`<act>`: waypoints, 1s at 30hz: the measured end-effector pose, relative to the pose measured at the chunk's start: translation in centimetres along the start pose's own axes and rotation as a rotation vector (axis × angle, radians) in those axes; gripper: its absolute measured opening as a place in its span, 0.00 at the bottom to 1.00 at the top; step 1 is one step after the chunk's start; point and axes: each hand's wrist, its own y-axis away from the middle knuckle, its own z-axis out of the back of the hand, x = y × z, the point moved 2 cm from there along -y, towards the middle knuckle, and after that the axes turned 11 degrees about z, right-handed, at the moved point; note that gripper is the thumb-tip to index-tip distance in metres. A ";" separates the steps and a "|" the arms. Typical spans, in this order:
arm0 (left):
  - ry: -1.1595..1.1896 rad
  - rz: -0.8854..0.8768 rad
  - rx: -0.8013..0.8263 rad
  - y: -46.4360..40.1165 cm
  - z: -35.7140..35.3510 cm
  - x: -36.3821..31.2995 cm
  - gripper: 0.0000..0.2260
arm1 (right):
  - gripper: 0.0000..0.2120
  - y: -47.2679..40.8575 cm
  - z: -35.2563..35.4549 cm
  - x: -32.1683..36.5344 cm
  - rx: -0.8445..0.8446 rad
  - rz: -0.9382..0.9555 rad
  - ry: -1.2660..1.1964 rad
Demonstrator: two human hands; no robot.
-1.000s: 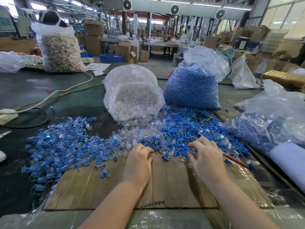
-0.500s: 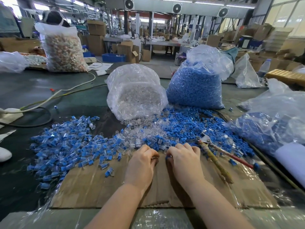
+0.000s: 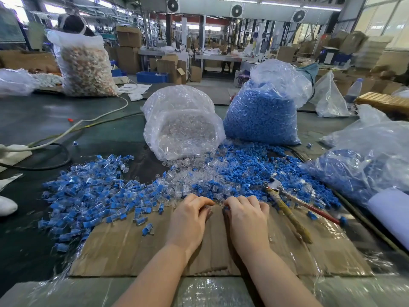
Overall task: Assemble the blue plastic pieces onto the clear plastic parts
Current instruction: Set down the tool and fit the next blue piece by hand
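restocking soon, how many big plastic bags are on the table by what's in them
Clear plastic bag of clear parts: 1
Clear plastic bag of loose blue pieces: 1
Clear plastic bag with blue contents at the right edge: 1
Clear plastic bag of pale mixed pieces at far left: 1
Total: 4, leaving out the crumpled bags whose contents cannot be told.
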 end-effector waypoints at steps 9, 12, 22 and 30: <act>0.140 0.098 0.037 0.0 0.1 0.3 0.05 | 0.10 0.4 0.3 -0.4 -0.131 -0.018 -0.169; 0.162 0.116 0.036 -0.1 0.0 0.5 0.05 | 0.07 0.7 0.6 -0.8 -0.223 -0.003 -0.354; 0.268 0.159 0.097 0.0 0.1 0.4 0.10 | 0.07 0.8 0.6 -0.4 -0.209 0.094 -0.405; 0.293 0.144 0.180 0.0 0.2 0.4 0.09 | 0.10 0.7 0.6 -0.1 -0.206 0.135 -0.323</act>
